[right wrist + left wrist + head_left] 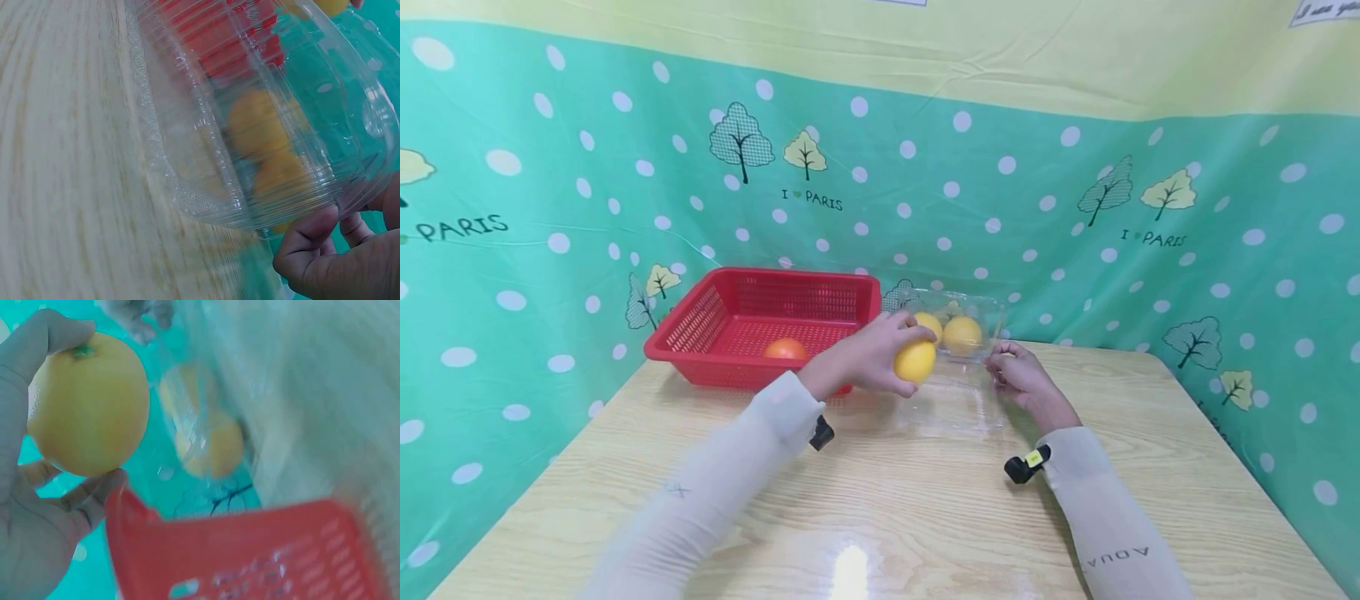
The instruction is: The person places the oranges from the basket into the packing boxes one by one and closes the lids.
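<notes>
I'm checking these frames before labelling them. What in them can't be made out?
- Fruit count in the clear container: head view shows two yellow fruits behind the held fruit; glare and blur hide any others.
- Left wrist view: motion blur smears the red basket.
- Right wrist view: right hand cut off by the frame edge.
- Left hand: palm hidden in the head view.

Left wrist view: red basket blurred and cut off by the bottom edge. Fruit inside the clear container indistinct; count cannot be told.
</notes>
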Demonstrator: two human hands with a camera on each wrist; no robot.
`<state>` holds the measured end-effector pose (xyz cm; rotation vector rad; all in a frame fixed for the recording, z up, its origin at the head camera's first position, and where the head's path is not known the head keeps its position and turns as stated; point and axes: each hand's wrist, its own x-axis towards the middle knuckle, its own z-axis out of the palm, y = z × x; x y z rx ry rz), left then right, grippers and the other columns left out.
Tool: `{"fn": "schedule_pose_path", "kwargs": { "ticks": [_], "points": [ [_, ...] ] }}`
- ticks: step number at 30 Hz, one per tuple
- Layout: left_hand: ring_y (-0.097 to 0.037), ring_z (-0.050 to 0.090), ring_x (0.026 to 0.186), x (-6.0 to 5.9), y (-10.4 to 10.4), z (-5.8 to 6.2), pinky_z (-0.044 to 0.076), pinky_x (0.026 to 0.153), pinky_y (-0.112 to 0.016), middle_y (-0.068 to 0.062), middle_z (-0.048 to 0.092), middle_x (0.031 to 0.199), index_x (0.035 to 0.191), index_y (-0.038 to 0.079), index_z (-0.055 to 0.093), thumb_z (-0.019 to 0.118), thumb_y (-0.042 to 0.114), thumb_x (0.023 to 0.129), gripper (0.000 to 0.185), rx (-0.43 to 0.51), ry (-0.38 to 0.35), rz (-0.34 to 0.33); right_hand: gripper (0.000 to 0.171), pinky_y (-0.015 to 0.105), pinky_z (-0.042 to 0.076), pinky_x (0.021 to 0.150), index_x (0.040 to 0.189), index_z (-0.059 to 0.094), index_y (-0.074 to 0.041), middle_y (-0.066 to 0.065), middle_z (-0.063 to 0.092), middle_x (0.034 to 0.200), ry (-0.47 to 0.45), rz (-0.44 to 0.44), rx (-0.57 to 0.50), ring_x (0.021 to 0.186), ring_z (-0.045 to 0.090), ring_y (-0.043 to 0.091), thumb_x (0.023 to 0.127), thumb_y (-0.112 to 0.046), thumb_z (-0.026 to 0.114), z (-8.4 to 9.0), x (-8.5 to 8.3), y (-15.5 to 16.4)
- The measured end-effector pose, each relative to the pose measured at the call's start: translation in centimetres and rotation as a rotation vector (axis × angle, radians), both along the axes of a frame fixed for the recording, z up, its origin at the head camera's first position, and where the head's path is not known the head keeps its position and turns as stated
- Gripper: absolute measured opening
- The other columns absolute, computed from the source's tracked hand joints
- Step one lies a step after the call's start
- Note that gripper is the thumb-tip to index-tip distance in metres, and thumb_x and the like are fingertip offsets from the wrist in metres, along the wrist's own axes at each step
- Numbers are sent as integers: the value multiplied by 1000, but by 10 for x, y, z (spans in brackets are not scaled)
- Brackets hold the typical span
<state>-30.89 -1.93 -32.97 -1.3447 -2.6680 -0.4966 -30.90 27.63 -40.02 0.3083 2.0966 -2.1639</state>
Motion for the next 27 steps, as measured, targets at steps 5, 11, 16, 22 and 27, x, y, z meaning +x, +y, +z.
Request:
{"fn": "schedule_pose_path", "kwargs": {
  "ticks": [5,11,16,22,27],
  "points": [
    [-19,46,110,2,15,-15,52,79,-29,-1,51,128,143,27,56,83,44,75,75,-46,-18,25,11,24,42,59,98,48,-13,0,54,87,1,7,3,66,46,10,103,-4,53,0,0,1],
    [-19,45,109,5,28,-26,50,78,-30,-1,52,126,142,26,57,82,44,75,73,-78,-1,57,12,24,42,59,98,48,-12,0,53,88,2,3,5,66,45,11,102,-4,54,0,0,0],
    [-21,43,113,5,35,-34,50,80,-33,-2,52,128,143,27,58,82,43,76,73,-118,-9,66,11,25,42,59,99,49,-13,0,52,86,-7,-3,19,67,46,11,102,-5,56,2,0,-2],
    [-23,44,117,1,41,-41,51,84,-34,-4,54,131,141,24,61,85,37,75,71,-170,-21,59,11,25,42,60,100,48,-13,0,52,86,-9,-3,30,67,46,11,102,-6,57,3,1,-2],
    [-22,47,114,0,43,-44,50,86,-33,-4,56,127,137,22,64,88,35,74,68,-200,-11,57,11,26,41,60,99,48,-12,0,52,85,-1,3,40,67,46,12,102,-5,57,1,0,-1]
  ]
}}
